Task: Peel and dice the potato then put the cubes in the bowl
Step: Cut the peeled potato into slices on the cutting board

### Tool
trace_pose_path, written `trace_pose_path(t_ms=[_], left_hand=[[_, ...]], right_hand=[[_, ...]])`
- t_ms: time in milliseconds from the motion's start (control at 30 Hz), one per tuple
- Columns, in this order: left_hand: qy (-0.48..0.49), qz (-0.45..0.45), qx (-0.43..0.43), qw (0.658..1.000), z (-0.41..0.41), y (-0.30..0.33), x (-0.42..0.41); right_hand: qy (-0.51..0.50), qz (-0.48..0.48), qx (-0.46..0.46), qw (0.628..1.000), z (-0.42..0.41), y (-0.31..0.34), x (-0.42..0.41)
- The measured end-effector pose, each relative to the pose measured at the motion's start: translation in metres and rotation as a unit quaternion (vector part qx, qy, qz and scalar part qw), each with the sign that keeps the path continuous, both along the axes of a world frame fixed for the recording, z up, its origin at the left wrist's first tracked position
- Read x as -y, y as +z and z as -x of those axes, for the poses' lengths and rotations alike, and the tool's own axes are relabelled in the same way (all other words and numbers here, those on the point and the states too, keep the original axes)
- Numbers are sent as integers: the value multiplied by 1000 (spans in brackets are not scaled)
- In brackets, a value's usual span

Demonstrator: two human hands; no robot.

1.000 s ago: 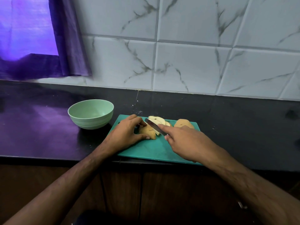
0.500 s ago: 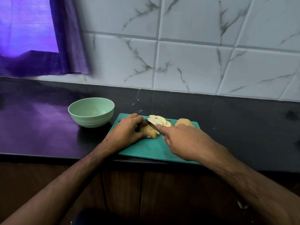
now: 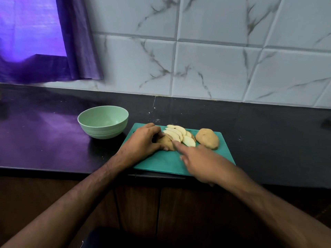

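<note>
On the green cutting board (image 3: 161, 161) my left hand (image 3: 141, 142) grips the uncut end of a potato half (image 3: 166, 142). My right hand (image 3: 198, 161) holds a knife, forefinger stretched along its back; the blade (image 3: 167, 136) is down in the potato and mostly hidden. Several pale slices (image 3: 177, 134) lie fanned out just right of the cut. The other potato half (image 3: 207, 138), skin up, sits at the board's right end. The light green bowl (image 3: 103, 122) stands left of the board with nothing visible inside.
The board lies on a dark counter (image 3: 268, 140) close to its front edge. A tiled wall (image 3: 206, 59) rises behind, and a purple curtain (image 3: 77, 51) hangs at the far left. Wooden cabinet doors are below the counter.
The knife has come down from above the potato into it. One more slice lies in the fan. My left hand has kept its grip.
</note>
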State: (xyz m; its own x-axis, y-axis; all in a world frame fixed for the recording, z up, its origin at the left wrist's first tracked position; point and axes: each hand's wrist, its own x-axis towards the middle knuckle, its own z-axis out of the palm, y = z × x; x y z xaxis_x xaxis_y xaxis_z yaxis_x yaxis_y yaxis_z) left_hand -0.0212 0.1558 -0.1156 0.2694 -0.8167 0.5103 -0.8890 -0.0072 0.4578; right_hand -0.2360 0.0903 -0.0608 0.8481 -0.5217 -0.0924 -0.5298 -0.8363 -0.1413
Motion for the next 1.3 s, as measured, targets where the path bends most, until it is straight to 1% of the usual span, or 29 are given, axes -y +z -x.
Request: trace_pose_path(t_ms=[100, 167, 267, 367, 533, 600, 700, 833, 1300], left_hand=[[4, 3, 4, 1000, 1, 1, -1], [7, 6, -2, 1000, 2, 2, -2], [7, 4, -8, 1000, 2, 3, -4], [9, -1, -9, 1000, 3, 5, -6], [0, -4, -3, 1000, 2, 2, -9], [-4, -2, 3, 1000, 1, 2, -9], [-5, -2, 14, 1000, 0, 1, -8], [4, -11, 30, 999, 0, 1, -8], [-8, -11, 27, 1000, 0, 1, -9]], right_hand=[[-18, 6, 0, 1000, 44, -11, -22], [-16, 41, 2, 999, 54, -16, -31], [-6, 70, 0, 997, 51, -10, -26], [1, 61, -2, 998, 43, 6, -12], [-32, 46, 58, 997, 26, 25, 8], [-30, 37, 66, 997, 22, 30, 8], [-20, 39, 40, 998, 13, 31, 1], [-13, 80, 5, 997, 6, 26, -9], [0, 120, -26, 992, 5, 26, -15]])
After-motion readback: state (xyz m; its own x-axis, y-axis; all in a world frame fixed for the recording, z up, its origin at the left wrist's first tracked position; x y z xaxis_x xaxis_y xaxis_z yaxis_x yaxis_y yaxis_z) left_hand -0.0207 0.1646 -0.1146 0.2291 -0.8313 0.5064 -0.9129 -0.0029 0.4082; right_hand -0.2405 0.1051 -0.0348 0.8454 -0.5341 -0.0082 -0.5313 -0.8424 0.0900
